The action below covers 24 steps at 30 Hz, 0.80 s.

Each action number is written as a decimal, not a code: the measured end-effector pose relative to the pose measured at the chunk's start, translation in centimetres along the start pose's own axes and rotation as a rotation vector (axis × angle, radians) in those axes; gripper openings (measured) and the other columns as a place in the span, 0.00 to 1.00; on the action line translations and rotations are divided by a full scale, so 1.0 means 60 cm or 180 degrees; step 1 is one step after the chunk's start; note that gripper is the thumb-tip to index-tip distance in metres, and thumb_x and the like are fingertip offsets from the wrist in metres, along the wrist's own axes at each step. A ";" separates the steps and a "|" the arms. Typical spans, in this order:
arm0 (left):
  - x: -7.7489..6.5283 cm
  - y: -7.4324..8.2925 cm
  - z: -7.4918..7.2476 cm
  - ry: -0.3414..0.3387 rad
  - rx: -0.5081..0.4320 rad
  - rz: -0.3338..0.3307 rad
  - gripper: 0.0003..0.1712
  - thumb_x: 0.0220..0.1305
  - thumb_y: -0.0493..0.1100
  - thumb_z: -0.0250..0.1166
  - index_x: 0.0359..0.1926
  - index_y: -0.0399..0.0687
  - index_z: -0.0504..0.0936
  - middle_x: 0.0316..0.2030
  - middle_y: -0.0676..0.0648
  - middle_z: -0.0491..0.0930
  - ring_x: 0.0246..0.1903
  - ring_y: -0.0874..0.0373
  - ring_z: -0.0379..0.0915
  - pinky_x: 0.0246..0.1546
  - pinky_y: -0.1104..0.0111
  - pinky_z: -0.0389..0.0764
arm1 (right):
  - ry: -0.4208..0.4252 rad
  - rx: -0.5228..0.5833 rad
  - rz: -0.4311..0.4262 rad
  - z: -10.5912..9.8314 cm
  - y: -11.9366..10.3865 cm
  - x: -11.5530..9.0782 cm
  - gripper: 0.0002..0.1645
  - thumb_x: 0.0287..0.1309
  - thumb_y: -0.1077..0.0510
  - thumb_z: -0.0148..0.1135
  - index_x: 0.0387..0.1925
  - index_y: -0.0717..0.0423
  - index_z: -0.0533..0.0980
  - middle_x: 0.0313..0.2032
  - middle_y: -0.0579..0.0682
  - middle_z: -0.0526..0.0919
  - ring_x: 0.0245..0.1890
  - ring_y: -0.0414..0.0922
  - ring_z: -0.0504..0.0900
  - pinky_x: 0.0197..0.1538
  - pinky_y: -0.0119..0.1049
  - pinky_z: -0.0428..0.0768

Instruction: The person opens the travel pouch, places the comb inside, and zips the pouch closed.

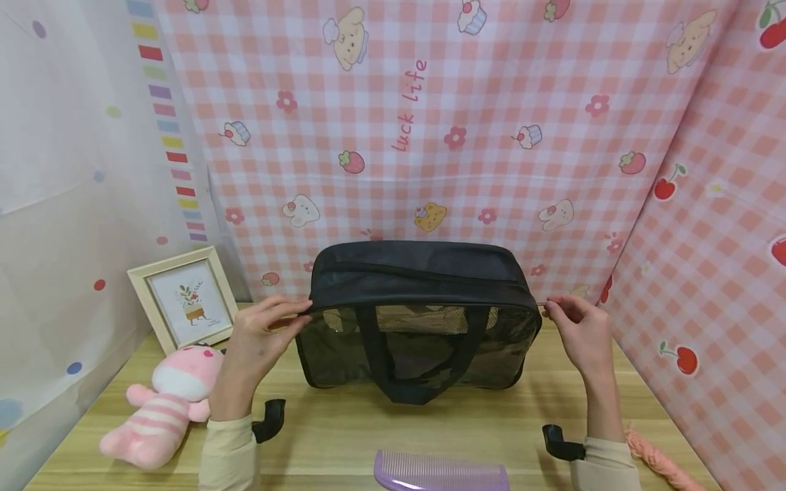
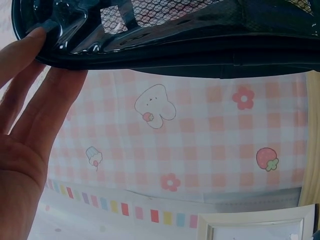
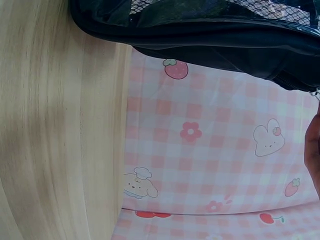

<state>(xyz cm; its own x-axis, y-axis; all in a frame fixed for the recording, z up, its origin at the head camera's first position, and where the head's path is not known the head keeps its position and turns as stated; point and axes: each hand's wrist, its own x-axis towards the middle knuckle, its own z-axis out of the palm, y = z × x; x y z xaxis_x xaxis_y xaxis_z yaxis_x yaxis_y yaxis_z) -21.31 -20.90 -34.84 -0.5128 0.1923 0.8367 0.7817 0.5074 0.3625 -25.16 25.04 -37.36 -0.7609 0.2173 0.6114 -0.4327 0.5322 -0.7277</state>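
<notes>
A black toiletry bag (image 1: 424, 273) with see-through sides and mesh stands upright on the table, its black carry handle (image 1: 414, 392) hanging down in front. My left hand (image 1: 260, 341) pinches the bag's upper left corner between thumb and fingers. In the left wrist view, the thumb lies on the clear side and the fingers behind the edge. On the other side, my right hand (image 1: 580, 334) pinches the zipper pull at the bag's right end. A bit of that metal zipper pull (image 3: 314, 93) shows in the right wrist view, where most of the hand is out of frame.
A purple comb (image 1: 439, 472) lies at the table's front edge. To the left are a pink striped plush toy (image 1: 162, 409) and a framed picture (image 1: 138, 283). A coral yarn bundle (image 1: 660, 460) lies at right. Patterned cloth (image 1: 454, 191) hangs behind the bag.
</notes>
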 end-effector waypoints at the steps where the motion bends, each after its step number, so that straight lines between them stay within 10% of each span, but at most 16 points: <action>1: 0.000 0.000 0.000 -0.0007 0.0011 0.0000 0.20 0.42 0.19 0.71 0.38 0.35 0.87 0.35 0.45 0.83 0.35 0.54 0.80 0.37 0.77 0.81 | 0.0005 0.0022 0.0001 0.000 -0.001 -0.001 0.08 0.58 0.66 0.63 0.36 0.70 0.81 0.29 0.62 0.83 0.26 0.29 0.80 0.31 0.17 0.78; 24: -0.002 0.002 0.003 0.0020 0.0081 -0.0034 0.20 0.41 0.17 0.70 0.37 0.36 0.87 0.34 0.45 0.83 0.34 0.54 0.81 0.36 0.76 0.82 | 0.0040 0.0045 0.0009 0.001 -0.010 -0.001 0.07 0.57 0.68 0.64 0.37 0.70 0.81 0.30 0.63 0.83 0.26 0.28 0.79 0.30 0.16 0.76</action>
<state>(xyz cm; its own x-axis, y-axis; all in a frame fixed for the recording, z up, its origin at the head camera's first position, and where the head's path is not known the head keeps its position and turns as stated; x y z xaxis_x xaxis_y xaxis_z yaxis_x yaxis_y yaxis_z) -21.22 -20.73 -35.00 -0.5188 0.1816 0.8354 0.7670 0.5305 0.3609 -24.89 24.67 -36.95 -0.7561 0.2291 0.6131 -0.4375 0.5198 -0.7337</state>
